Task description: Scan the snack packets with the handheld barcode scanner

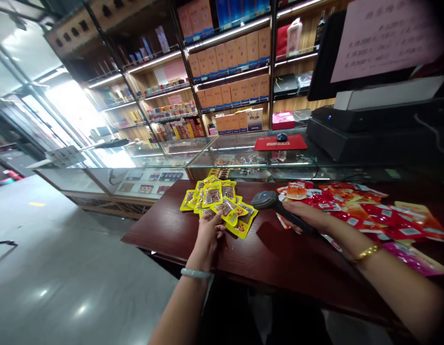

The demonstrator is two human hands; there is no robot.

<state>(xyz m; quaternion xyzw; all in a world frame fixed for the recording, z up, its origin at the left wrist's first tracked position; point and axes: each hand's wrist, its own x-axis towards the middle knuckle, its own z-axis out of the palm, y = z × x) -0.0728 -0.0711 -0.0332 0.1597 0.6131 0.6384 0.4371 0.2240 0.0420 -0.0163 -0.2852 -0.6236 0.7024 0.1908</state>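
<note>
My right hand [310,216] is wrapped round the handle of a black barcode scanner [267,199], whose head points left toward a heap of yellow snack packets [211,195]. At the near side of that heap, my left hand [208,235] has its thumb and fingers closed on the edge of one yellow snack packet [228,210]. Brown food shows through the clear windows of the packets. To the right, partly behind my right forearm, lies a spread of red and orange snack packets [374,214].
The packets lie on a dark wooden counter [272,258]. Behind it stands a glass display case [239,152] with a red mat [263,142] and a computer mouse [281,137] on top. A monitor [324,57] stands at the right. Shelves of boxes [229,57] line the wall.
</note>
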